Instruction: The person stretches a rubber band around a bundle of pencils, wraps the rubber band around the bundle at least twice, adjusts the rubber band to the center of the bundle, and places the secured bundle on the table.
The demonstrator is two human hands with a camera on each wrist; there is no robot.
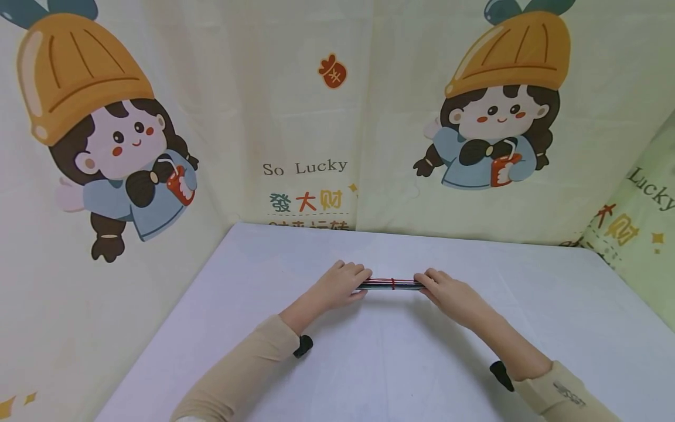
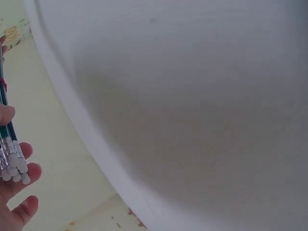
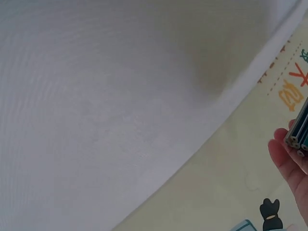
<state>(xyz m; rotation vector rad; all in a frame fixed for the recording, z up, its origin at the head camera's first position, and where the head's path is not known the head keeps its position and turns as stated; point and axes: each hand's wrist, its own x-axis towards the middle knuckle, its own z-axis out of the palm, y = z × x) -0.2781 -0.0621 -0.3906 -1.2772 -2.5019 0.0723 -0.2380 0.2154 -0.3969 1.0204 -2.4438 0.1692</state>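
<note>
A bundle of pencils (image 1: 381,285), dark in colour, is held level above the white table between both hands, with a red band (image 1: 392,283) around its middle. The left hand (image 1: 340,285) grips one end; in the left wrist view, white erasers (image 2: 14,166) show at that end between thumb and fingers. At the other end the right hand (image 1: 448,296) pinches the bundle. The right wrist view shows flat pencil ends (image 3: 297,143) resting against the right fingers (image 3: 284,154). Part of each end is hidden by the hands in the head view.
The white table (image 1: 369,363) spreads below both arms. Behind it hangs a cream curtain (image 1: 390,117) printed with cartoon figures and lettering. A black wrist device (image 1: 303,346) sits under the left sleeve, and another black device (image 1: 501,375) is at the right wrist.
</note>
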